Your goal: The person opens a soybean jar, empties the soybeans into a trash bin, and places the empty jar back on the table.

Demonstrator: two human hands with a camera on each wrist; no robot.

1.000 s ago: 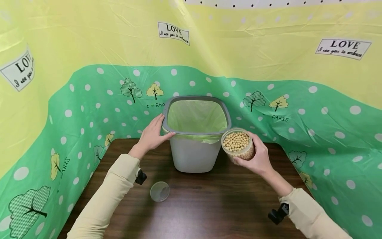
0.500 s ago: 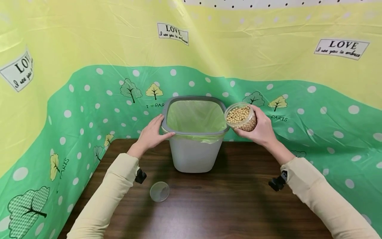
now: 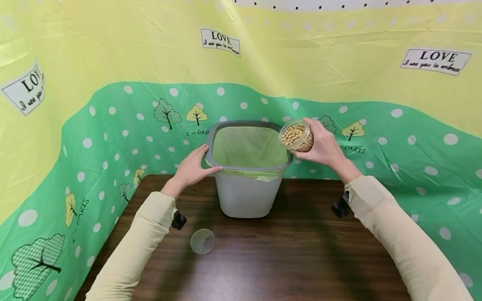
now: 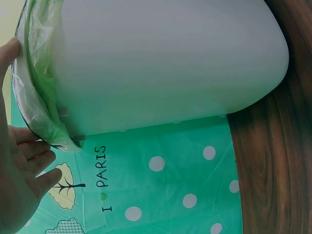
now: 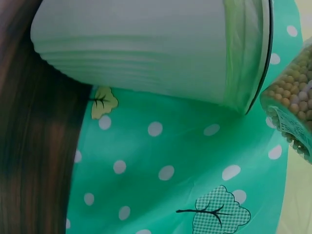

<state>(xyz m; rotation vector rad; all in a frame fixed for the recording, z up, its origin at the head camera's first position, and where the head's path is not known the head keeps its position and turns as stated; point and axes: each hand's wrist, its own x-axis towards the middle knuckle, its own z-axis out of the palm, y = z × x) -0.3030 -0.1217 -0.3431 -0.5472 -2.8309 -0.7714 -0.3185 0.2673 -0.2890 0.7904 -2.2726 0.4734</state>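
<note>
A clear jar [image 3: 306, 144] full of round beige beans, like soybeans, is gripped round its side by my right hand [image 3: 323, 143]. It hangs at the right rim of a light grey waste bin [image 3: 248, 194], its uncovered mouth tilted left toward the opening; the beans lie inside it in the head view. In the right wrist view part of the jar [image 5: 297, 85] shows beyond the bin's edge, while the hand is out of that frame. My left hand [image 3: 191, 169] rests against the rim's front left corner, fingers extended and thumb on the rim.
A green plastic liner [image 3: 248, 146] covers the inside of the bin and folds over its rim. On the dark wooden table [image 3: 260, 259] lies a round clear lid [image 3: 202, 241]. Yellow and green patterned cloth [image 3: 124, 108] hangs behind and on both sides.
My right hand has raised the jar from beside the bin's front right corner to its right rim, tilting it further left. The left hand stays at the rim.
</note>
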